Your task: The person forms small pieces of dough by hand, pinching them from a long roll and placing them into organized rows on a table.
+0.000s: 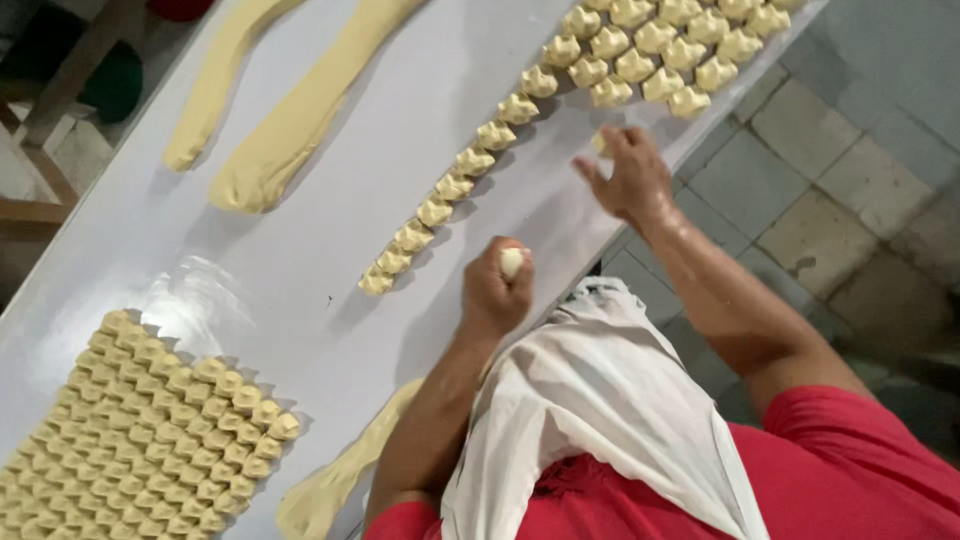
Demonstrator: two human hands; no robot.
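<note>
L hand (495,290) fingers clenched on a dough lump (512,262), over the surface (330,210) nr its edge. R hand (628,178) fingers pinch a small dough piece (599,143) beside the row of shaped pieces (455,187). Dough ropes (290,125) far side; packed block of pieces (140,430) at L. White apron (600,400) hides the nr edge.

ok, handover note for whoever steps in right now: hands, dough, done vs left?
Left hand: fist closed on a dough lump that pokes out of the top of the grip.
Right hand: fingers pinching a small dough piece just above the white table, beside the diagonal row of pieces.
Done: packed block of pieces at lower left, a second cluster at top.
Left: two long dough ropes uncut, a third rope by the left forearm.
</note>
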